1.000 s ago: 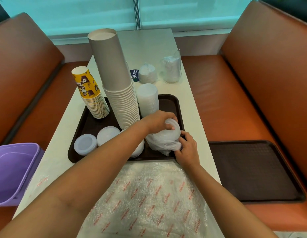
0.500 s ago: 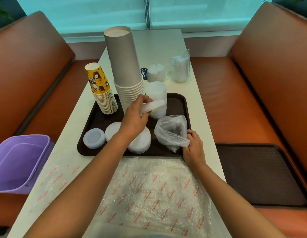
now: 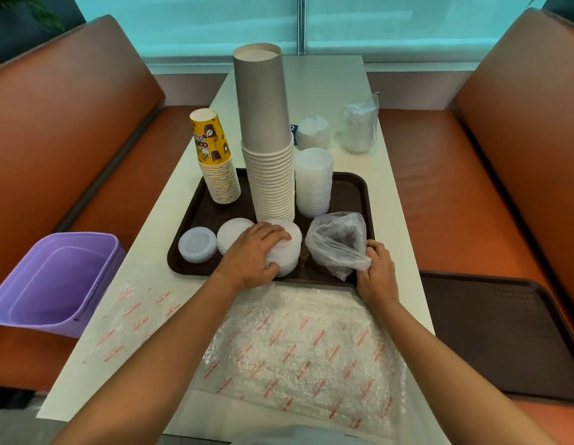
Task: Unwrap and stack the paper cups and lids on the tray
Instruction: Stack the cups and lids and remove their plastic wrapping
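Long white table (image 3: 337, 91) carries a dark brown plastic tray (image 3: 353, 191) w/ a tall grey paper cup stack (image 3: 268, 162), yellow printed cup stack (image 3: 216, 165) & white lid column (image 3: 313, 183). Left hand (image 3: 253, 253), fingers curled, grips a low white lid pile (image 3: 290, 248) at tray's front. Right hand (image 3: 377, 274) pinches a clear plastic wrapper (image 3: 338, 242) just beside it.

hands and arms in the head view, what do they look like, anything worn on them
Both arms are bare from the bottom edge of the frame to the fingertips: no sleeves, gloves, watch, bracelets or rings show. The left hand and right hand have short, unpainted nails as far as can be seen. No markings or bandages are visible on either forearm.
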A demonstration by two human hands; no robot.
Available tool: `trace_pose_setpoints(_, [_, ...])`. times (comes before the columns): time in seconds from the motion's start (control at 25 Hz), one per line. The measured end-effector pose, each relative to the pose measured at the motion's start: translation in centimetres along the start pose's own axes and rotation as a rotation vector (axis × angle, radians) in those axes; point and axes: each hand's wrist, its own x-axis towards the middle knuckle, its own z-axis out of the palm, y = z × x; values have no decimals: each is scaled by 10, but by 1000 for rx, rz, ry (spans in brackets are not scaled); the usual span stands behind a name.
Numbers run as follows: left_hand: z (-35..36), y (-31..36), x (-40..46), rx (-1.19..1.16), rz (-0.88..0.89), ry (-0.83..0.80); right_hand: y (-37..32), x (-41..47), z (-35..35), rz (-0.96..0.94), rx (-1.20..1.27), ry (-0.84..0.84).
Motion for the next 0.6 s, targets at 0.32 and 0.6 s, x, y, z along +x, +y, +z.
trace_pose_setpoints(0.32, [-17, 5, 23, 143, -49, -88, -1, 0, 0, -13, 9, 2])
trace_pose_setpoints(0.6, [-22, 0, 44, 354, -62, -428, -4, 0, -1, 13, -7, -23])
